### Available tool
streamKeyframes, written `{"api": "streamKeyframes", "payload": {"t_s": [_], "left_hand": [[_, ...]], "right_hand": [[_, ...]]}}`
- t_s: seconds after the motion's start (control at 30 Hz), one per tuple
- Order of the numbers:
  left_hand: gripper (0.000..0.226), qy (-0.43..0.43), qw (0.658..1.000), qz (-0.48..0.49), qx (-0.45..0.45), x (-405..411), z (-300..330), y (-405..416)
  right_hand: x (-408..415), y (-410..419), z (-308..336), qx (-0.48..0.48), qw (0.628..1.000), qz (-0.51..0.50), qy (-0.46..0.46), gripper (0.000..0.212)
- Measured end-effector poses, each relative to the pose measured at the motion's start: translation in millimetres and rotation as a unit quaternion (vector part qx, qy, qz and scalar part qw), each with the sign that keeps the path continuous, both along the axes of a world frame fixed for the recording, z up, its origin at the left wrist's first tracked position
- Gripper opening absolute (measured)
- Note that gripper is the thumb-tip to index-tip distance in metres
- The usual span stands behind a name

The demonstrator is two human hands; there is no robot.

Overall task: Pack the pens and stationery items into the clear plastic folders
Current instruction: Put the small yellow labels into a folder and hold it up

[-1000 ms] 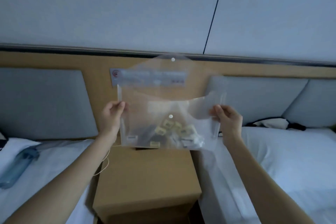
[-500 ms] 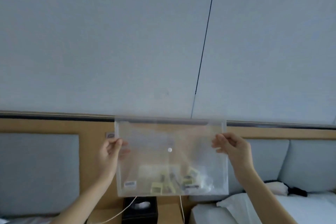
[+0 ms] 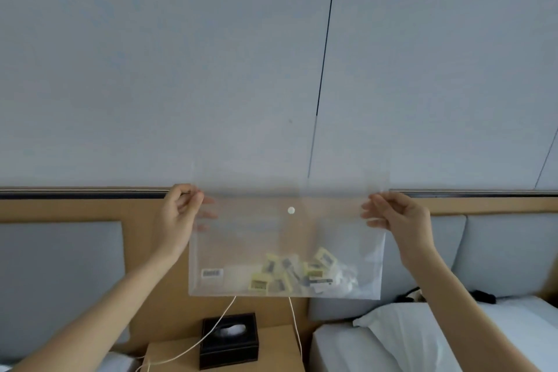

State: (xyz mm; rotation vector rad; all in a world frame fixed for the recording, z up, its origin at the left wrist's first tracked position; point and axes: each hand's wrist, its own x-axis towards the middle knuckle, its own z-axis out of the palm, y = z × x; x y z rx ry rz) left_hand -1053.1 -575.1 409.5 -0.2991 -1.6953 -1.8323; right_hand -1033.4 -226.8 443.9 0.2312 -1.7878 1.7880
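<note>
Clear folder (image 3: 241, 238) pinched at both side edges by hands (image 3: 178, 214), mid-air.

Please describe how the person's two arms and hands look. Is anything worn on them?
Both forearms are bare, with no sleeve in view. The left hand and right hand show no glove, ring, watch or bracelet. The fingers have short, unpainted nails.

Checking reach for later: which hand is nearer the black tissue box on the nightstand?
Left. The left hand is above-left of the black tissue box; the right hand is farther, up right.
</note>
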Motion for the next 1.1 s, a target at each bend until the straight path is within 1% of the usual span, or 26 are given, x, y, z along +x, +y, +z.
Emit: {"api": "streamKeyframes", "payload": {"t_s": [0.07, 0.17, 0.27, 0.4, 0.5, 0.57, 0.67, 0.77, 0.87, 0.97, 1.1], "left_hand": [[0.002, -0.001, 1.0, -0.011, -0.006, 4, 0, 1], [0.007, -0.007, 1.0, -0.022, -0.014, 12, -8, 1], [0.007, -0.024, 0.999, -0.004, -0.029, 19, -29, -3], [0.007, -0.083, 0.995, 0.02, -0.059, 27, -77, -13], [0.003, -0.152, 0.985, 0.049, -0.059, 32, -129, -22], [0.01, -0.194, 0.977, 0.079, -0.05, 36, -173, -31], [0.026, -0.254, 0.951, 0.143, -0.104, 45, -238, -41], [0.03, -0.309, 0.93, 0.158, -0.118, 55, -296, -45], [0.041, -0.35, 0.913, 0.165, -0.128, 58, -343, -49], [0.031, -0.364, 0.905, 0.173, -0.134, 55, -388, -44], [0.023, -0.393, 0.897, 0.158, -0.123, 49, -446, -38]], "right_hand": [[0, 2, -1, -0.004, 1.0, 0.002, 0.006, 0.009], [-2, 1, -13, -0.01, 1.0, 0.003, -0.006, 0.009], [-7, -4, -42, -0.008, 0.999, 0.004, -0.045, 0.008], [-16, -18, -99, -0.007, 0.993, 0.011, -0.115, 0.009], [-22, -28, -158, -0.014, 0.985, 0.011, -0.172, 0.01], [-26, -36, -202, -0.013, 0.978, 0.016, -0.209, 0.01], [-26, -49, -269, -0.024, 0.963, 0.022, -0.266, 0.01], [-26, -61, -334, -0.023, 0.948, 0.026, -0.317, 0.011], [-27, -66, -396, -0.03, 0.931, 0.022, -0.363, 0.01], [-29, -68, -450, -0.041, 0.919, 0.007, -0.393, 0.012], [-33, -70, -508, -0.059, 0.905, -0.005, -0.421, 0.01]]}}
